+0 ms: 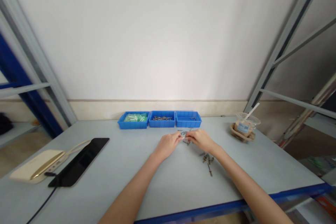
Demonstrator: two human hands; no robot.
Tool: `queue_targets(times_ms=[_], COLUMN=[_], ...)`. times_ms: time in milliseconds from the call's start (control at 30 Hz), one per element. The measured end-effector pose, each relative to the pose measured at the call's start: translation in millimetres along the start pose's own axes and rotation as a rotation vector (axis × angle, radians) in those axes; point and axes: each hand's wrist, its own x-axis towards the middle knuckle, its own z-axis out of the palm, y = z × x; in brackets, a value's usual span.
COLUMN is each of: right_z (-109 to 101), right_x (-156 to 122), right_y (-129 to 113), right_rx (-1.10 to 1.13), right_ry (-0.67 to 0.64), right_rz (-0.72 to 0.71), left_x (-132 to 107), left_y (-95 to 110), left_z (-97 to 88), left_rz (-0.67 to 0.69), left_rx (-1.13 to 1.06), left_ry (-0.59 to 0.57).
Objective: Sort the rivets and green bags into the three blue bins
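My left hand (168,144) and my right hand (201,140) meet over the table, their fingertips pinched close together. Between them shows a small whitish piece (183,138), too small to name. Several thin metal pins (185,132) lie just behind and under the fingers. Nearer me, by my right wrist, is a loose group of metal fasteners (207,158), some with brassy parts. One more fastener (210,170) lies apart from that group. My fingers partly cover the pins.
Three blue bins stand along the wall: the left bin (133,125) holds green and white pieces, the middle bin (162,124) metal fasteners, the right bin (188,124) a few. A tablet (81,162) and pale box (36,164) lie left; a cup (244,126) stands right.
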Motion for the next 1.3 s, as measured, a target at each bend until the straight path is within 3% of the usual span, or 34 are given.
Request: queue_targets(times_ms=[167,367,500,600,767,867,967,1133,1200,1300], right_z=[0.2,1.5,-6.2,-17.1,-28.7,-30.4,-28.7,-16.1,-10.2,-2.1], right_x=[2.2,4.4,9.7,34.5,109.8,127.6,102.1,18.0,-6.2,-21.5], right_y=[-0.5,-4.2,-2.7,-2.2,-8.2,-3.3,12.6,41.9,46.3,43.6], right_rx=[-0.113,-0.119,-0.021,0.123,0.323,0.180,0.106,0.052,0.002,-0.070], right_ry=[-0.056,0.035,0.002,0.015,0.016,0.073,0.043,-0.162,-0.179,-0.146], right_rz=[0.029,-0.032,-0.011,-0.026,-0.023,0.093,0.122,0.119,0.136,0.120], left_x=[0.4,1.2,0.9,0.9,0.3,0.0,1.4,4.2,3.7,2.1], left_y=[3.0,3.9,-0.6,-5.8,-8.0,-5.3,-4.1,-2.0,0.2,2.6], left_z=[-4.7,-3.0,0.2,-0.3,-5.8,-10.2,-12.4,-5.6,-2.1,-1.0], left_rz=[0.026,-0.040,-0.108,-0.204,-0.222,-0.209,-0.197,-0.142,-0.113,-0.076], left_rx=[-0.064,-0.143,-0.126,-0.097,-0.064,-0.037,-0.039,0.022,0.077,0.120], left_ry=[-0.014,-0.005,0.083,0.168,0.112,0.088,0.067,-0.007,-0.024,-0.040])
